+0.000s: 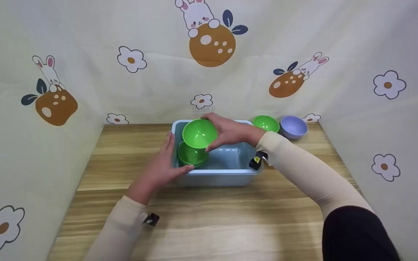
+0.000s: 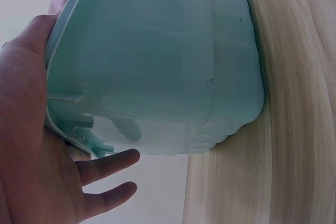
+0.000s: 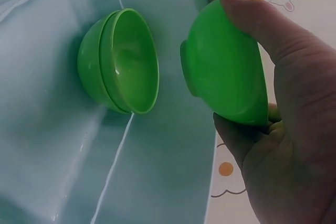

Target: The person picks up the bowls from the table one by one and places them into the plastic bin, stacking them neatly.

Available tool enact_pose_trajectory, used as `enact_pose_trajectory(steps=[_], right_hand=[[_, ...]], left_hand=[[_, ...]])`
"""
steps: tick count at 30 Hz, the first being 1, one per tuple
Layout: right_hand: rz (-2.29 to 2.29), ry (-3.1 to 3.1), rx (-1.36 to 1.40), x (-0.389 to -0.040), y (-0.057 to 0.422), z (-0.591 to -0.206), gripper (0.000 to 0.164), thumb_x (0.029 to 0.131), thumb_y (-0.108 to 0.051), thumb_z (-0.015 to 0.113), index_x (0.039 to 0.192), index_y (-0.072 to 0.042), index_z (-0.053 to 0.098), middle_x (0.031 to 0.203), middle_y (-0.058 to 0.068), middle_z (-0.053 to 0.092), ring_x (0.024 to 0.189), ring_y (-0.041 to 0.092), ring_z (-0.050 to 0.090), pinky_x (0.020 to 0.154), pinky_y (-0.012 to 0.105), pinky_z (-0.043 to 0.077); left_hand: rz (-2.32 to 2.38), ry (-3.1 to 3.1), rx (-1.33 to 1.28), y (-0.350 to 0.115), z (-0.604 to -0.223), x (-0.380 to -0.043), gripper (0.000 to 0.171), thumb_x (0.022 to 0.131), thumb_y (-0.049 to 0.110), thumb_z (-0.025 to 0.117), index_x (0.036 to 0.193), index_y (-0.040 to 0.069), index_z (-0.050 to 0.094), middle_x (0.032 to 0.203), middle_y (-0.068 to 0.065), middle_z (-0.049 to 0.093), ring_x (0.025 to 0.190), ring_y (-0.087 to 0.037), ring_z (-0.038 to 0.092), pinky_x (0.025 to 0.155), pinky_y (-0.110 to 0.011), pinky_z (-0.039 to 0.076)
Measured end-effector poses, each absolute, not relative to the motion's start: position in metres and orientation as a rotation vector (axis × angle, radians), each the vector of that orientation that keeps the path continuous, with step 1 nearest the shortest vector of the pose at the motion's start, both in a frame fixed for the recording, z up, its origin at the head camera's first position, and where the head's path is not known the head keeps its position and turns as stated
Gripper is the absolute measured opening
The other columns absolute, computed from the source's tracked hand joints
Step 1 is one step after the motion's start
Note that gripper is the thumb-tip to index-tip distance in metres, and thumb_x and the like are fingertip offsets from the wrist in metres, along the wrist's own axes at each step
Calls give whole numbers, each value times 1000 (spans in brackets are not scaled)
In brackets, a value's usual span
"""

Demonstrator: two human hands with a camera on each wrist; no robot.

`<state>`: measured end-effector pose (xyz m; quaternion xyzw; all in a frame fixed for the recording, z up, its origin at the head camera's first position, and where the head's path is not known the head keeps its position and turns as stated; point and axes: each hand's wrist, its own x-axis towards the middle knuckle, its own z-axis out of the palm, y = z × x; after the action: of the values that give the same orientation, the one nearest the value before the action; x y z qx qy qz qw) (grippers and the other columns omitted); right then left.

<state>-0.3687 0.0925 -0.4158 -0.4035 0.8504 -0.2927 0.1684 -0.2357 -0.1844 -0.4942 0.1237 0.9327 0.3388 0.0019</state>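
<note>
My right hand (image 1: 230, 130) grips a green bowl (image 1: 199, 135) by its side, thumb and fingers around the rim. That bowl is tilted over the left part of a light blue plastic bin (image 1: 220, 178). Inside the bin, below it, sit two nested green bowls (image 3: 118, 64), as the right wrist view shows. My left hand (image 1: 157, 167) rests at the bin's near left corner, the thumb reaching over the front rim and the fingers stretched along the left side. In the left wrist view, two straight fingers (image 2: 107, 167) stick out past the bin's corner.
Behind the bin's right end stand another green bowl (image 1: 266, 123) and a purple bowl (image 1: 294, 127), side by side near the back wall. The wooden tabletop (image 1: 209, 221) is bordered by printed cloth walls (image 1: 158, 87) at the back and both sides.
</note>
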Motion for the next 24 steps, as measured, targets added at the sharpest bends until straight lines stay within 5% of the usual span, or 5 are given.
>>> enact_pose_trajectory(steps=[24], right_hand=[[-704, 2413, -1197, -383, 71, -441, 119, 75, -47, 103, 164, -5, 36, 149, 10, 55, 134, 22, 59, 119, 37, 47]], left_hand=[[1044, 2923, 337, -183, -494, -236, 142, 83, 93, 69, 179, 11, 3, 187, -8, -3, 161, -49, 33, 121, -67, 42]])
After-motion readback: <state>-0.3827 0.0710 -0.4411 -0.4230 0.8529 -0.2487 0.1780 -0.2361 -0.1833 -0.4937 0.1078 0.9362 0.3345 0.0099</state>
